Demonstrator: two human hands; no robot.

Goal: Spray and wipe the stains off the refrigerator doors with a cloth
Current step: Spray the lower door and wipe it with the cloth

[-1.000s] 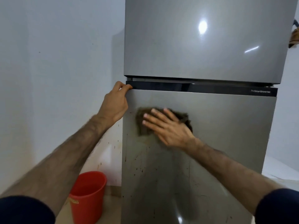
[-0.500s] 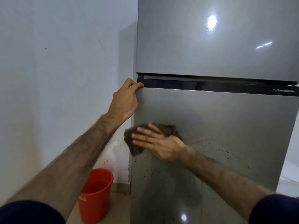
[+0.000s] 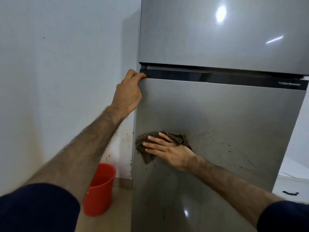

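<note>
A tall silver refrigerator fills the right of the view, with an upper door (image 3: 209,34) and a lower door (image 3: 225,111) split by a dark strip. Dark speckled stains (image 3: 222,144) arc across the lower door to the right of my right hand, and a few dots run down its left edge. My right hand (image 3: 168,150) presses a brown cloth (image 3: 143,148) flat against the lower door near its left edge, fingers straight. My left hand (image 3: 128,92) grips the top left corner of the lower door, fingers curled round the edge.
A red bucket (image 3: 100,191) stands on the floor left of the refrigerator, by the white wall (image 3: 58,72). The wall low beside the fridge is spattered with reddish marks (image 3: 127,136). A white surface (image 3: 294,183) shows at the right edge.
My right hand has slid the cloth down and to the left on the lower door. The left hand kept its hold on the door corner. The camera view shifted left.
</note>
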